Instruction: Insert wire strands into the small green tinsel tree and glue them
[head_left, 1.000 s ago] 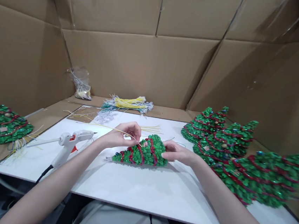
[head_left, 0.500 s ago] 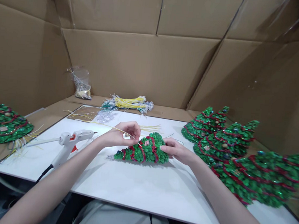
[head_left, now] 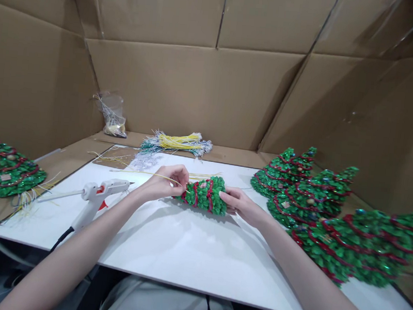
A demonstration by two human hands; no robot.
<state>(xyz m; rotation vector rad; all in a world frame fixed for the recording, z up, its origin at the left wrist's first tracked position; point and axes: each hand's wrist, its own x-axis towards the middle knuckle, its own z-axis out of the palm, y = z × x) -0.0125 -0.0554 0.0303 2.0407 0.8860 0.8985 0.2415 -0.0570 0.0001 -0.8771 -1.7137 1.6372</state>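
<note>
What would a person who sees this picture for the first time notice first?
Probably the small green Christmas tree with red garland, held lying over the white board at the centre, the right hand at its base and the left hand pinching a thin yellow strand against it. Next, the pile of finished trees on the right, and the white glue gun on the left.

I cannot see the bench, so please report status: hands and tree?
Left hand pinches a yellow strand at the small tree. Right hand grips the tree's base. Glue gun lies apart, left.
</note>
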